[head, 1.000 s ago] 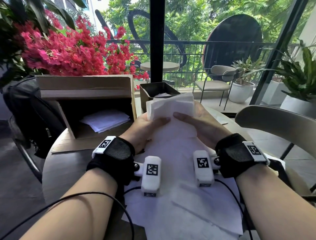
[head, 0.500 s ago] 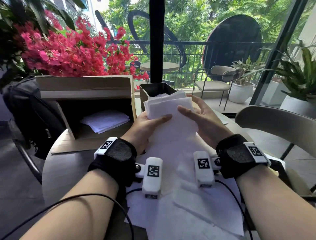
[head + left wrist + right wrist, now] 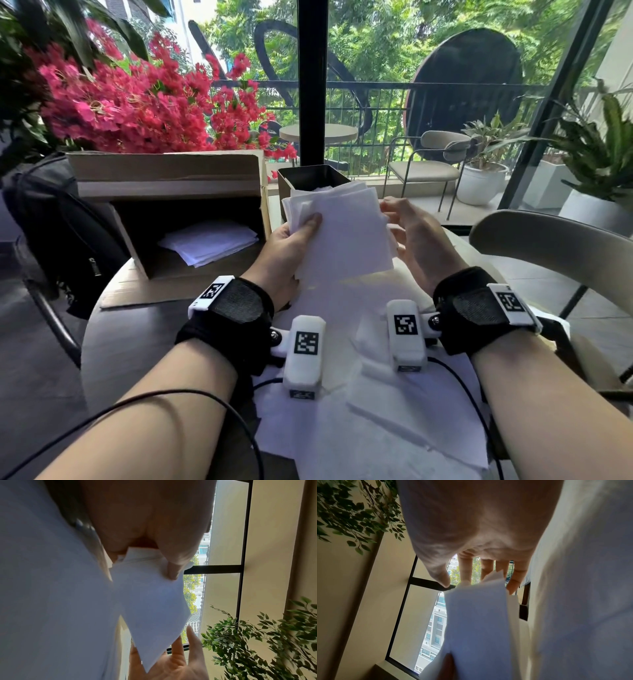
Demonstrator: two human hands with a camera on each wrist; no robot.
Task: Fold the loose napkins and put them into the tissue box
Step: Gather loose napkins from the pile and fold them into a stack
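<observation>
From the head view, our left hand (image 3: 291, 246) pinched one folded wad of napkins (image 3: 342, 233), thumb on top; our right hand (image 3: 416, 240) stood just beside its far edge, fingers loose and spread. One dark tissue box (image 3: 310, 176) sat just beyond the fingertips. One cardboard box (image 3: 171, 192) lay left of them. At the left wrist, the thumb (image 3: 175, 555) clamped the wad. At the right wrist, four fingers (image 3: 465, 569) hung relaxed behind it.

The folded napkins (image 3: 339, 236) hide the tissue box (image 3: 310, 178) interior, seemingly partly filled.
</observation>
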